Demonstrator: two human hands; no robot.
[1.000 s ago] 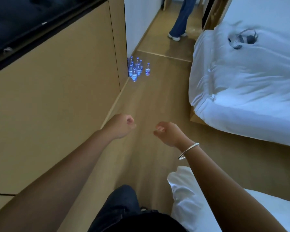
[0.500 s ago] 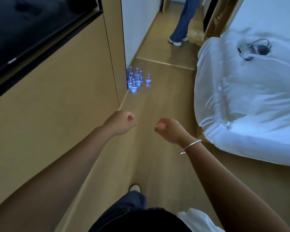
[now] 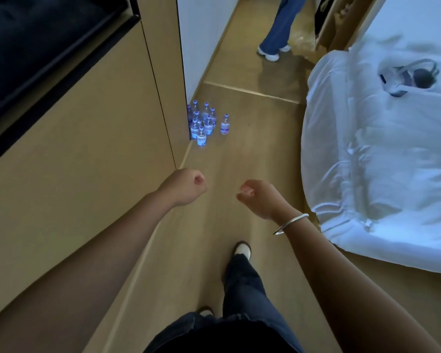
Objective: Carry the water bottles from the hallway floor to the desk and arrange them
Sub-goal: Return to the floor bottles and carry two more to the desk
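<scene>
Several small clear water bottles (image 3: 204, 123) with blue caps stand upright in a cluster on the wooden floor, against the corner of the white wall. One bottle (image 3: 224, 124) stands slightly apart to the right. My left hand (image 3: 186, 186) and my right hand (image 3: 259, 198) are stretched out in front of me, well short of the bottles. The fingers of both are curled into loose fists and hold nothing. A silver bangle sits on my right wrist.
A tan wooden cabinet wall (image 3: 87, 161) with a dark screen (image 3: 36, 47) runs along the left. A bed with white bedding (image 3: 379, 149) fills the right, a headset (image 3: 407, 76) lying on it. Another person's legs (image 3: 278, 29) stand in the hallway beyond the bottles.
I have walked forward along the floor; the bottles and the bed have come closer. Both hands stay curled and empty in front of me.
</scene>
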